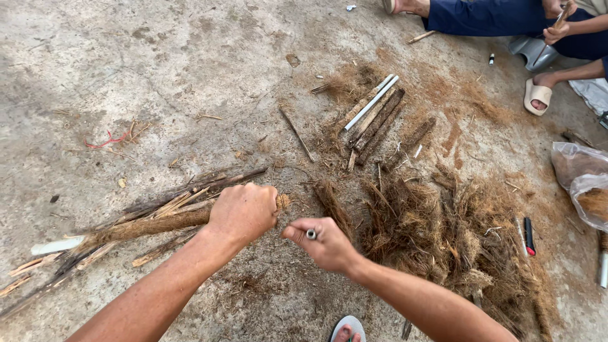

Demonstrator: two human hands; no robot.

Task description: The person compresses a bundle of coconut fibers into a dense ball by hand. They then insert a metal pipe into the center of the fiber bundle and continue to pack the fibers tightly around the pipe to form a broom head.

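A: Head view: left hand (242, 212) clenched round fibre stick (149, 227), held over the ground?
B: Yes. Right hand (324, 242) pinches small metal piece (311, 234). Wrapping step, likely; next needs steady alignment.

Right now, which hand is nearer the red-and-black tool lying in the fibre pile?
Right. The right hand sits just left of the fibre pile holding the red-and-black tool; the left hand is farther left, gripping a fibre-wrapped stick.
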